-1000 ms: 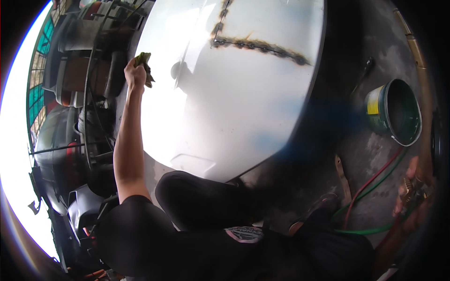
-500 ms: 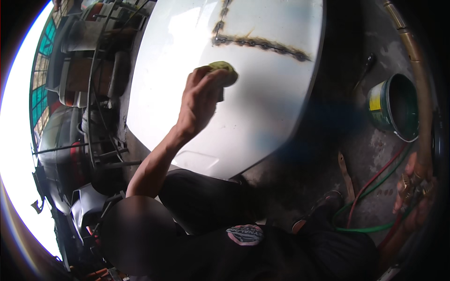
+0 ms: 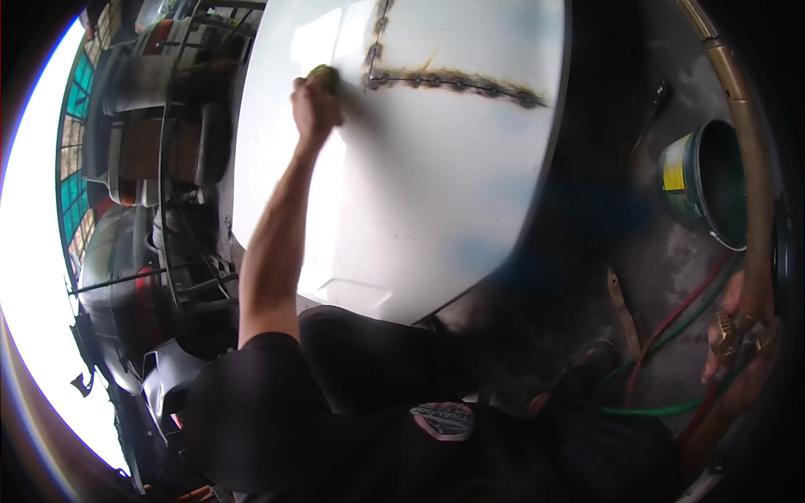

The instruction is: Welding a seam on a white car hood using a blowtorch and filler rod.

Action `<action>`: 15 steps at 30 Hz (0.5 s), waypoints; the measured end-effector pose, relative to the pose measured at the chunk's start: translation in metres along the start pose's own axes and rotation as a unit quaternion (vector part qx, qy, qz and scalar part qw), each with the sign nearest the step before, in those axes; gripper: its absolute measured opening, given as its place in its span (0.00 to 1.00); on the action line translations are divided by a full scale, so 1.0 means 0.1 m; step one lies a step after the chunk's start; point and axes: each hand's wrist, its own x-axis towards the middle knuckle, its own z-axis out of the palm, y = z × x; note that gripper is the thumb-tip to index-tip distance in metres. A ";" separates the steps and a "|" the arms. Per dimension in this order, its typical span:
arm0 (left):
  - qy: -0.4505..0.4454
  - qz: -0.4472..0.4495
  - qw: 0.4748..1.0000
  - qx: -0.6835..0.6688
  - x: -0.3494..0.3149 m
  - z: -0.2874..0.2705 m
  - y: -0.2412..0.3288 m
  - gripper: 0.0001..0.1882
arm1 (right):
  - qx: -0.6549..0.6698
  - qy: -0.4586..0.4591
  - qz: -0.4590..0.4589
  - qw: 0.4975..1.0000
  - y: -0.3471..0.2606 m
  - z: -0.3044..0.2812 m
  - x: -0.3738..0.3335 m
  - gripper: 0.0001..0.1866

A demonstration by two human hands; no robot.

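Note:
A large white metal panel, shaped like a car hood [image 3: 436,193], lies before me. Scorched weld spots line an L-shaped seam [image 3: 457,83] in its upper part. My left hand [image 3: 317,113] is closed on a yellowish-green wad [image 3: 323,79], perhaps a rag or sponge, at the panel's surface left of the seam corner. At the far right, my right hand [image 3: 734,335] grips a brass gas torch [image 3: 738,92] by its valve end. The torch's long tube rises past the bucket. No flame shows at its tip, which is out of view.
Red [image 3: 679,323] and green hoses [image 3: 650,412] run from the torch over the floor. A dark green bucket [image 3: 703,180] stands right of the panel. A flat strip [image 3: 622,310] lies on the floor. At left are a metal rack [image 3: 168,159] and stacked car parts [image 3: 138,155].
My left hand has swept up and to the left across the panel with the wad, and that arm is straighter. My right hand keeps its hold on the torch.

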 end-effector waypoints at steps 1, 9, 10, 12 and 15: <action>0.058 0.204 0.976 0.039 -0.14 0.22 0.18 0.15 | 0.001 -0.001 -0.001 1.000 0.00 0.00 0.02 0.54; -0.035 0.142 0.985 0.087 -0.08 -0.07 0.27 0.20 | 0.013 -0.062 -0.093 0.994 0.05 0.62 0.38 0.54; 0.010 -0.082 0.995 0.061 0.07 -0.31 -0.16 0.22 | 0.018 -0.068 -0.097 0.993 0.03 0.62 0.36 0.54; 0.168 -0.155 0.968 -0.100 0.28 -1.03 -1.07 0.23 | 0.010 -0.066 -0.098 0.993 0.03 0.58 0.34 0.55; 0.163 -0.087 0.942 -0.279 -0.11 -0.87 -0.44 0.26 | 0.009 -0.036 -0.056 0.998 0.02 0.35 0.13 0.50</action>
